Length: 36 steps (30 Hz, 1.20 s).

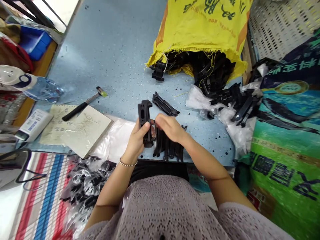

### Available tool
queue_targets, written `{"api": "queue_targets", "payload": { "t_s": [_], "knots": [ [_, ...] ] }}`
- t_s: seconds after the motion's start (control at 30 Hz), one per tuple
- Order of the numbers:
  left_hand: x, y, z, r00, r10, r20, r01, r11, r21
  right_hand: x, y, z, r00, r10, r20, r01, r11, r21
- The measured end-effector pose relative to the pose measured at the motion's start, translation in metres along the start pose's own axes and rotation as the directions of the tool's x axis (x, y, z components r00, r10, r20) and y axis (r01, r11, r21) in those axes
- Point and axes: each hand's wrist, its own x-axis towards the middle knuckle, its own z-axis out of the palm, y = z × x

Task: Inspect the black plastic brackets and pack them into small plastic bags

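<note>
Upright in my left hand [136, 138] is a black plastic clamp [144, 116] with slots in its face and jaws at both ends; my thumb presses on its front. My right hand [171, 128] is at the clamp's right side with fingers curled in, and what the fingertips pinch is hidden. Under and beside the right hand lies a row of slim black plastic parts [172, 150] at the table's near edge. Just beyond both hands rests another slim black part [165, 104], lying at a slant.
A yellow woven sack [200, 30] spills black parts at the back. Clear bags [228, 128] and a green sack [282, 173] are on the right. A utility knife [80, 111], paper pads [86, 130] and a water bottle [45, 88] lie left. Bagged parts [87, 183] sit below the edge.
</note>
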Motion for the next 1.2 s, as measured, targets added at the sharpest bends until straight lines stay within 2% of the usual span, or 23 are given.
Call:
{"api": "queue_targets", "payload": {
  "t_s": [0.07,0.13,0.23,0.3,0.33,0.37,0.4,0.43,0.47,0.5,0.53,0.57,0.63,0.7,0.77,0.87,0.97,1.03,1.1,1.2],
  "knots": [
    [0.000,-0.002,-0.004,0.998,-0.033,-0.055,0.031,0.999,-0.038,-0.021,-0.006,0.011,0.993,-0.103,0.058,0.112,0.979,-0.170],
    [-0.002,-0.006,-0.008,0.993,-0.086,-0.075,0.082,0.995,-0.052,-0.037,-0.007,0.021,0.985,-0.135,0.106,0.159,0.950,-0.268],
    [-0.007,-0.013,-0.013,0.982,-0.173,-0.070,0.172,0.985,-0.030,-0.043,-0.005,0.031,0.977,-0.082,0.197,0.121,0.973,-0.197],
    [-0.012,-0.014,-0.013,0.983,-0.167,-0.077,0.167,0.986,0.004,-0.039,-0.006,0.035,0.974,-0.041,0.223,0.057,0.996,-0.067],
    [-0.014,-0.012,-0.012,0.991,-0.096,-0.098,0.099,0.995,0.027,-0.036,-0.008,0.037,0.973,-0.006,0.229,-0.003,0.999,0.036],
    [-0.017,-0.010,-0.011,0.991,0.028,-0.131,-0.021,0.998,0.056,-0.034,-0.010,0.038,0.967,0.042,0.251,-0.085,0.983,0.161],
    [-0.019,-0.007,-0.009,0.969,0.187,-0.164,-0.173,0.980,0.094,-0.031,-0.012,0.038,0.949,0.090,0.303,-0.181,0.940,0.289],
    [-0.020,-0.004,-0.007,0.922,0.338,-0.188,-0.317,0.939,0.135,-0.029,-0.015,0.038,0.917,0.116,0.381,-0.274,0.878,0.393],
    [-0.021,-0.001,-0.005,0.876,0.442,-0.193,-0.415,0.894,0.166,-0.028,-0.017,0.035,0.884,0.120,0.451,-0.343,0.823,0.453],
    [-0.021,0.003,-0.004,0.859,0.478,-0.185,-0.450,0.876,0.172,-0.027,-0.019,0.032,0.866,0.110,0.488,-0.366,0.805,0.466],
    [-0.020,0.005,-0.003,0.878,0.447,-0.171,-0.424,0.892,0.157,-0.026,-0.021,0.028,0.873,0.098,0.478,-0.333,0.836,0.437],
    [-0.019,0.007,-0.003,0.915,0.370,-0.159,-0.352,0.927,0.129,-0.025,-0.022,0.023,0.905,0.079,0.417,-0.247,0.897,0.366],
    [-0.017,0.007,-0.003,0.978,0.151,-0.145,-0.144,0.988,0.058,-0.024,-0.021,0.016,0.973,-0.026,0.229,0.003,0.995,0.100],
    [-0.016,0.002,-0.003,0.989,-0.011,-0.145,0.013,1.000,0.013,-0.024,-0.017,0.013,0.973,-0.181,0.141,0.207,0.959,-0.192],
    [-0.018,-0.005,-0.001,0.983,-0.033,-0.178,0.033,0.999,-0.001,-0.025,-0.012,0.013,0.954,-0.271,0.130,0.299,0.895,-0.332],
    [-0.019,-0.010,0.003,0.974,-0.005,-0.227,-0.004,0.999,-0.042,-0.026,-0.007,0.012,0.930,-0.357,0.084,0.365,0.883,-0.296],
    [-0.018,-0.007,0.006,0.973,-0.140,-0.185,0.121,0.986,-0.113,-0.026,-0.007,0.006,0.858,-0.498,0.129,0.510,0.794,-0.330],
    [-0.019,-0.003,0.007,0.968,-0.184,-0.170,0.165,0.979,-0.120,-0.026,-0.008,0.003,0.834,-0.526,0.166,0.543,0.727,-0.420],
    [-0.021,0.000,0.010,0.973,-0.148,-0.176,0.130,0.985,-0.113,-0.027,-0.008,0.001,0.849,-0.505,0.153,0.520,0.750,-0.410],
    [-0.023,0.004,0.014,0.979,-0.108,-0.172,0.088,0.989,-0.122,-0.028,-0.007,-0.003,0.855,-0.503,0.128,0.519,0.824,-0.228]
  ]
}}
